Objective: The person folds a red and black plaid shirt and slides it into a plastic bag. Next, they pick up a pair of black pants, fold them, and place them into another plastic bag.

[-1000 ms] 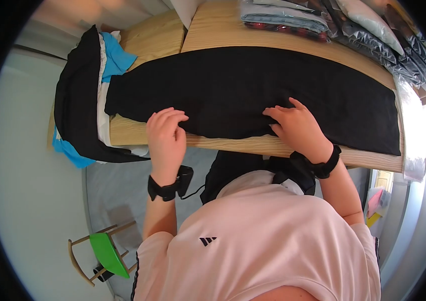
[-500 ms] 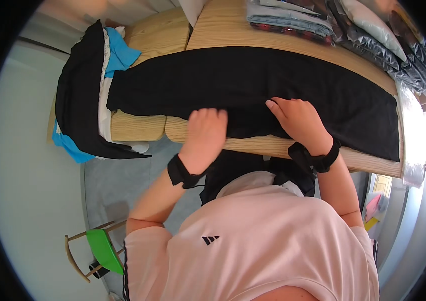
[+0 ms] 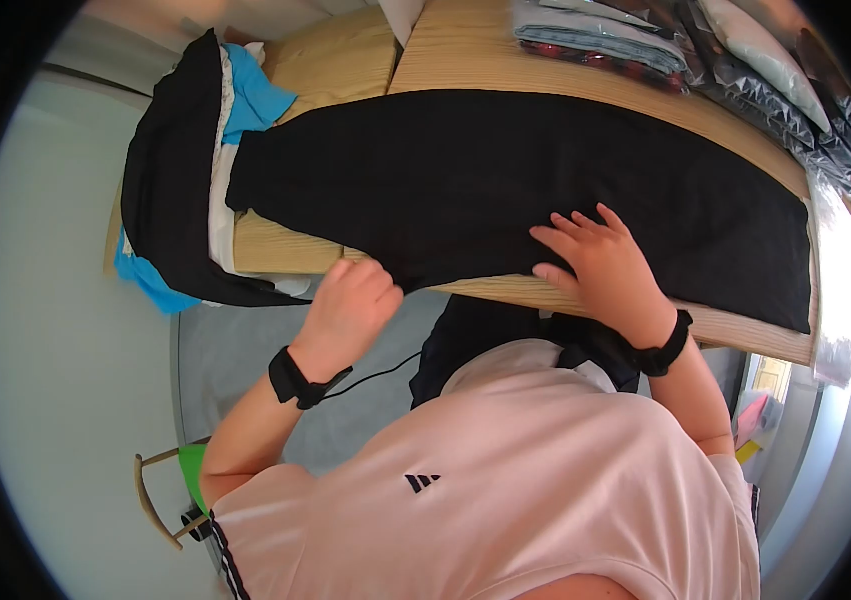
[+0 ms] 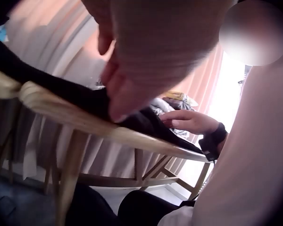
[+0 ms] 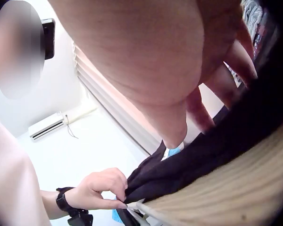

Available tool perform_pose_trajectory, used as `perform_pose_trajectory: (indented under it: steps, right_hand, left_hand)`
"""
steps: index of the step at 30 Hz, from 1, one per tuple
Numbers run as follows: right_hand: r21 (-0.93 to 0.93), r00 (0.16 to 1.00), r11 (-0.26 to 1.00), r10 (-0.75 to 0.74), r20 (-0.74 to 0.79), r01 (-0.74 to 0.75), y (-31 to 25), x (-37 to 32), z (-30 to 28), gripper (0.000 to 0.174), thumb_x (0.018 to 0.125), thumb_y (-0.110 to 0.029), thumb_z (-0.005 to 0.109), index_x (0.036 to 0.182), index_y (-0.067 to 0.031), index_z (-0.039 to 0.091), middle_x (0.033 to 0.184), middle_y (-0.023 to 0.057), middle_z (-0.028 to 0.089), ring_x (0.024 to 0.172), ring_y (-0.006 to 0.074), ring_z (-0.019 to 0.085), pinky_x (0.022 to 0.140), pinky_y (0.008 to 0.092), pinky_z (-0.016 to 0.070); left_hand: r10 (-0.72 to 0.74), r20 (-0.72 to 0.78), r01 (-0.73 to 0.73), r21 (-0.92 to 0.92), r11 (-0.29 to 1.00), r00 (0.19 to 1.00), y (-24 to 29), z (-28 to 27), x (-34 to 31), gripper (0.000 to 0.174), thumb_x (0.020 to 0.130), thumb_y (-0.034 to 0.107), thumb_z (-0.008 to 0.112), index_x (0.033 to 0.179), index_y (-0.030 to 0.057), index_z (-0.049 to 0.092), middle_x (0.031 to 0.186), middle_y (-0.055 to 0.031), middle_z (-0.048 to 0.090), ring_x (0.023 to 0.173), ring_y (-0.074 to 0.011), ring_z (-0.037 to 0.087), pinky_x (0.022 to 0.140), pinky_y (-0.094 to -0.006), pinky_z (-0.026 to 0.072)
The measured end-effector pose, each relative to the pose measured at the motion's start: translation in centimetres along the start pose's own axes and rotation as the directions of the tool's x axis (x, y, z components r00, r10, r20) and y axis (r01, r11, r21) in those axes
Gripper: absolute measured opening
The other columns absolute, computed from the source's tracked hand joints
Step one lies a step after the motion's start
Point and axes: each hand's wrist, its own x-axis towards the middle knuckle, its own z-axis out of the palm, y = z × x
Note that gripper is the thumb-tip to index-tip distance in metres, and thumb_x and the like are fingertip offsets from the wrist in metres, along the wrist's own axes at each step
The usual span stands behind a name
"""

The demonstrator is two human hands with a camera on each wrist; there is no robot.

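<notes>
A long black garment (image 3: 465, 160), narrower toward the left like a trouser leg, lies flat along the wooden table (image 3: 475, 55). My left hand (image 3: 350, 305) pinches its near edge left of the middle and draws a corner of cloth out past the table's front edge. In the right wrist view the thumb and fingers of that left hand (image 5: 101, 188) close on the cloth. Fingers spread, my right hand (image 3: 605, 265) rests on the near side of the garment, right of the middle. Its fingertips meet the cloth in the right wrist view.
Another black garment (image 3: 170, 190) is heaped at the table's left end over blue (image 3: 260, 100) and white cloth. Clothes in clear bags (image 3: 600, 45) are stacked at the back right. Clear plastic (image 3: 833, 270) hangs over the right end. A green chair (image 3: 192, 472) stands on the floor at left.
My left hand went right over the garment, then came back left and toward me, pulling the near edge outward. My right hand stayed in about the same place and spread its fingers.
</notes>
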Motion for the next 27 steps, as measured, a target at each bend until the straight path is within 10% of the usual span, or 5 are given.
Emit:
perform_pose_trajectory:
  steps: [2, 8, 11, 20, 27]
  right_hand:
    - [-0.037, 1.000, 0.999, -0.015, 0.024, 0.016, -0.6, -0.5, 0.3, 0.041, 0.086, -0.037, 0.058, 0.120, -0.0134, 0.057, 0.121, 0.0144, 0.057, 0.117, 0.0315, 0.052, 0.104, 0.0448, 0.0334]
    - [-0.024, 0.999, 0.999, 0.028, 0.018, -0.027, -1.6, -1.6, 1.6, 0.050, 0.082, -0.032, 0.064, 0.126, -0.0128, 0.052, 0.138, 0.0157, 0.042, 0.128, 0.0358, 0.039, 0.106, 0.0474, 0.0295]
    - [0.018, 1.000, 0.999, 0.029, 0.009, -0.029, -1.3, -1.8, 1.6, 0.050, 0.082, -0.032, 0.064, 0.127, -0.0125, 0.051, 0.139, 0.0153, 0.040, 0.129, 0.0355, 0.036, 0.107, 0.0476, 0.0280]
    - [0.196, 0.984, 0.980, 0.020, -0.178, 0.015, -3.6, -0.4, 1.4, 0.047, 0.069, -0.014, 0.069, 0.114, -0.0069, 0.057, 0.122, 0.0123, 0.054, 0.121, 0.0282, 0.046, 0.104, 0.0451, 0.0328]
    - [0.000, 0.971, 1.000, 0.018, -0.238, -0.019, -5.1, 1.8, 3.5, 0.044, 0.073, -0.005, 0.060, 0.116, -0.0039, 0.055, 0.109, 0.0132, 0.061, 0.104, 0.0287, 0.058, 0.094, 0.0417, 0.0424]
  left_hand:
    - [0.185, 0.058, -0.166, -0.245, 0.955, 0.981, -0.4, 0.8, -1.3, 0.020, 0.066, 0.009, 0.069, 0.082, 0.0055, 0.058, 0.084, -0.0054, 0.055, 0.088, -0.0236, 0.053, 0.075, -0.0357, 0.0404]
    - [-0.090, -0.123, 0.053, -0.277, 0.960, 0.988, -0.7, 1.3, 0.4, 0.044, 0.063, 0.011, 0.074, 0.105, 0.0042, 0.059, 0.121, -0.0116, 0.056, 0.114, -0.0280, 0.052, 0.094, -0.0409, 0.0421]
    - [0.031, -0.033, -0.037, -0.205, 0.978, 0.999, -2.2, 3.3, 0.1, 0.046, 0.063, 0.010, 0.072, 0.106, 0.0022, 0.060, 0.125, -0.0118, 0.056, 0.119, -0.0267, 0.051, 0.099, -0.0419, 0.0409]
    - [-0.066, -0.245, -0.028, -0.364, 0.931, 0.967, -2.3, 2.7, 0.9, 0.023, 0.069, 0.003, 0.063, 0.092, -0.0004, 0.061, 0.100, -0.0117, 0.064, 0.096, -0.0292, 0.061, 0.085, -0.0411, 0.0471]
    - [-0.046, -0.279, -0.061, -0.362, 0.930, 0.959, -2.6, 2.5, 1.3, 0.021, 0.070, 0.003, 0.063, 0.091, -0.0004, 0.061, 0.095, -0.0121, 0.065, 0.089, -0.0299, 0.062, 0.079, -0.0393, 0.0481]
